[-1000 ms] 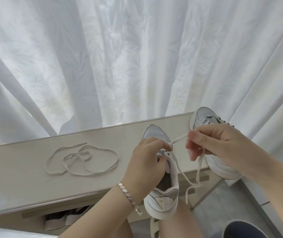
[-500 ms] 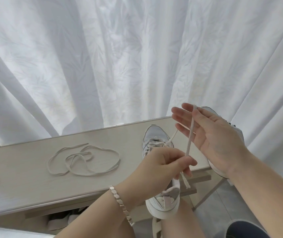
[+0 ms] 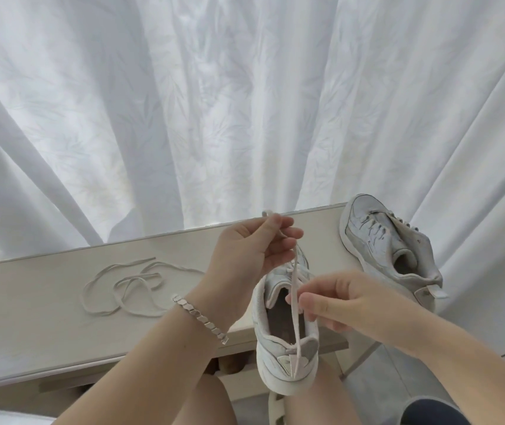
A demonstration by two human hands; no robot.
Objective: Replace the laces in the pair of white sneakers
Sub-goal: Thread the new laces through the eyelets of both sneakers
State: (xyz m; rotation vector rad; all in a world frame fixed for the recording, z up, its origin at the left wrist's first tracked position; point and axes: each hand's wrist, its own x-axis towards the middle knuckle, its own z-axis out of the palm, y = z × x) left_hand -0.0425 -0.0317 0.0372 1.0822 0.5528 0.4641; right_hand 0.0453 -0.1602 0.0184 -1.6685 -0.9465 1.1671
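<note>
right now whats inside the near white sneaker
The near white sneaker shows a grey insole; a flat white lace, pinched by left hand and right hand, hangs across its opening. The tongue hides the toe end.

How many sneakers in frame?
2. The near sneaker is at the front edge of the table, heel toward the camera; the far sneaker sits on its right end. Others may be hidden underneath.

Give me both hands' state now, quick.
Left hand: closed, pinching the lace near its top end.
Right hand: closed, pinching the same lace lower down.
</note>
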